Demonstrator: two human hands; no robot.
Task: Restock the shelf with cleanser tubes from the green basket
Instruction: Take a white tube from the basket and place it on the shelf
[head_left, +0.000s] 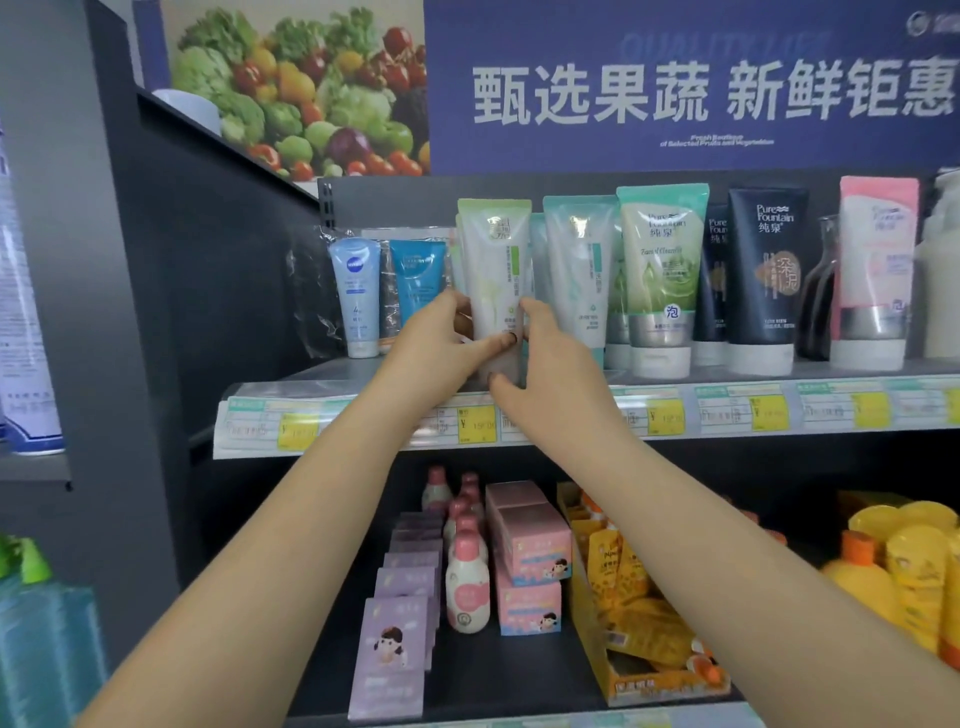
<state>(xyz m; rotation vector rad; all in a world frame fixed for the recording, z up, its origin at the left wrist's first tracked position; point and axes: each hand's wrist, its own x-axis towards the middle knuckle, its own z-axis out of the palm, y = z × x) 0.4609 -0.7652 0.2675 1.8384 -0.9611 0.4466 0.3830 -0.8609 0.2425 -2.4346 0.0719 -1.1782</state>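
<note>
Pale green-and-white cleanser tube (493, 270), standing cap-down at the front edge of the upper shelf (727, 375), label too blurred to read. Left hand (441, 343) gripping its lower part, thumb across the front; right hand (545, 358) curled round the other side. Further right, green tube (658, 270) and dark tube (763, 265), both marked "Pure Fountain". Above, blue banner (691, 88) reading "甄选果蔬 新鲜钜惠". Below, yellow display box (649, 649) filled with orange pouches.
</note>
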